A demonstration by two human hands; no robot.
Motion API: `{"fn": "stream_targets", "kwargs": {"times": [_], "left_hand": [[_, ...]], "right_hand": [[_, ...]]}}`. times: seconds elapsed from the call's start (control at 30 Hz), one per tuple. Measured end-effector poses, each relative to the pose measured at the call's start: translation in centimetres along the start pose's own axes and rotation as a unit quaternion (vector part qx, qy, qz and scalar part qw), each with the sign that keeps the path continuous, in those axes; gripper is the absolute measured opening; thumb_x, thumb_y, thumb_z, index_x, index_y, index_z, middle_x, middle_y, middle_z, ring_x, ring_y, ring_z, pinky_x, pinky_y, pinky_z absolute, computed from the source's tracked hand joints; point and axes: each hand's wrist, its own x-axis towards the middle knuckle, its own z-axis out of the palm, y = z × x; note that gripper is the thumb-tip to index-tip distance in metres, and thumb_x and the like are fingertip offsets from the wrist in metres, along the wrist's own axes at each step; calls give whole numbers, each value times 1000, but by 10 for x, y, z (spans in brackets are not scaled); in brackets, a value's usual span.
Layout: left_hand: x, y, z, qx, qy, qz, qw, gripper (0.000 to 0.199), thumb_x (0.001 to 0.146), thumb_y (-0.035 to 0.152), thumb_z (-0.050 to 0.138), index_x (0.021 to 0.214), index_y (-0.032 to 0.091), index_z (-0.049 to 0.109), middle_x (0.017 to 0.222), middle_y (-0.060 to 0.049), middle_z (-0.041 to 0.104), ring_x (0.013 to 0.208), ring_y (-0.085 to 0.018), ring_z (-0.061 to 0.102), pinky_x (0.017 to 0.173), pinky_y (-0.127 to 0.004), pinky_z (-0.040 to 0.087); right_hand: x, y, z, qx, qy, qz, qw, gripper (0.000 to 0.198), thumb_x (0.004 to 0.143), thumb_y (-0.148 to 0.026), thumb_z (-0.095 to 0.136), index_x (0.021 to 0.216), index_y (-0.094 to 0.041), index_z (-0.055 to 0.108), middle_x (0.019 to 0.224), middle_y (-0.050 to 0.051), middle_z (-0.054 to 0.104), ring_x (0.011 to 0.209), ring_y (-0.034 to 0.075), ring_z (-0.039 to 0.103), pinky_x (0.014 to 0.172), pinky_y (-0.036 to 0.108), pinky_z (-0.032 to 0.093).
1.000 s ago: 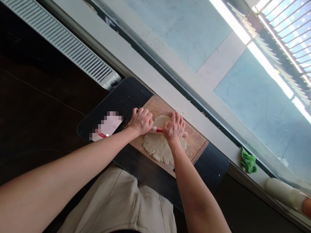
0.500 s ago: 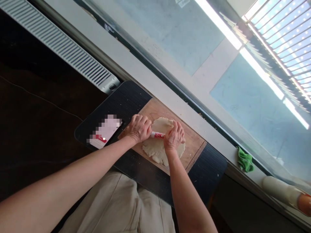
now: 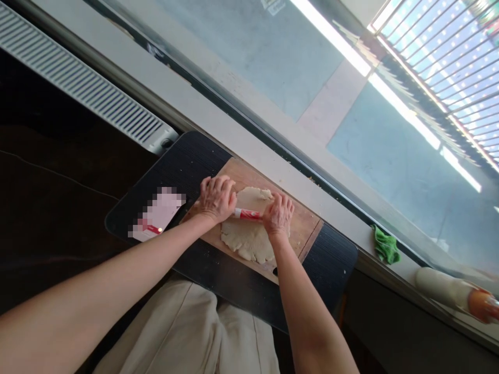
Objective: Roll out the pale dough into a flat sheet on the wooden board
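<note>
A flattened, ragged-edged sheet of pale dough (image 3: 246, 240) lies on a wooden board (image 3: 302, 226). Across it runs a white-and-red cylinder (image 3: 249, 214), its printed middle showing between my hands. My left hand (image 3: 218, 198) is closed around the left end, at the dough's left edge. At the other end, my right hand (image 3: 278, 214) is wrapped over the cylinder, above the dough's right side. Both ends are hidden under my fingers.
The board rests on a small black table (image 3: 331, 252). A phone (image 3: 158, 215), partly blurred, lies left of the board. Along the windowsill (image 3: 255, 153) are a green cloth (image 3: 385, 244) and a pale bottle (image 3: 440, 285). A white radiator (image 3: 78, 78) stands beyond the table's left end.
My hands sit slightly farther apart, and more of the cylinder shows between them. Both still grip it over the dough. The whole view has shifted a little.
</note>
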Motion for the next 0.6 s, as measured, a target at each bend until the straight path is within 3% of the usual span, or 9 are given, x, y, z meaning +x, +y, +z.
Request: {"fn": "stream_targets", "kwargs": {"times": [0.1, 0.17, 0.43, 0.53, 0.6], "left_hand": [[34, -3, 4, 4, 12, 5, 1000, 30, 85, 27, 44, 110, 16, 56, 115, -13, 56, 112, -29, 48, 104, -52, 25], [40, -5, 3, -1, 17, 16, 1000, 29, 87, 27, 41, 108, 16, 57, 113, -12, 57, 111, -28, 48, 105, -51, 25], [-22, -4, -5, -17, -65, 205, 976, 31, 88, 39, 45, 110, 24, 61, 128, -10, 55, 125, -26, 45, 113, -54, 20], [-21, 0, -1, -8, -77, 191, 979, 34, 90, 38, 45, 118, 26, 59, 135, -10, 51, 129, -27, 41, 113, -56, 18], [-13, 4, 1, -2, -69, 141, 988, 41, 90, 38, 43, 127, 23, 53, 140, -12, 46, 133, -28, 37, 113, -57, 17]], "right_hand": [[34, -4, 4, 5, 18, 10, 1000, 33, 84, -15, 43, 115, -19, 54, 114, 9, 57, 105, 23, 47, 92, 38, 33], [42, -6, 6, 10, 19, 7, 1000, 33, 85, -16, 42, 116, -18, 54, 116, 9, 56, 106, 23, 46, 94, 38, 32], [33, -3, 6, 0, 12, 30, 999, 30, 85, -16, 42, 111, -20, 56, 110, 8, 58, 102, 24, 48, 92, 39, 33], [36, -1, 7, 22, 24, 28, 999, 31, 87, -15, 40, 113, -20, 55, 112, 8, 58, 105, 23, 48, 93, 38, 33], [30, 0, 5, 41, 28, 12, 999, 31, 88, -16, 38, 114, -20, 55, 114, 8, 57, 107, 21, 47, 94, 36, 33]]}}
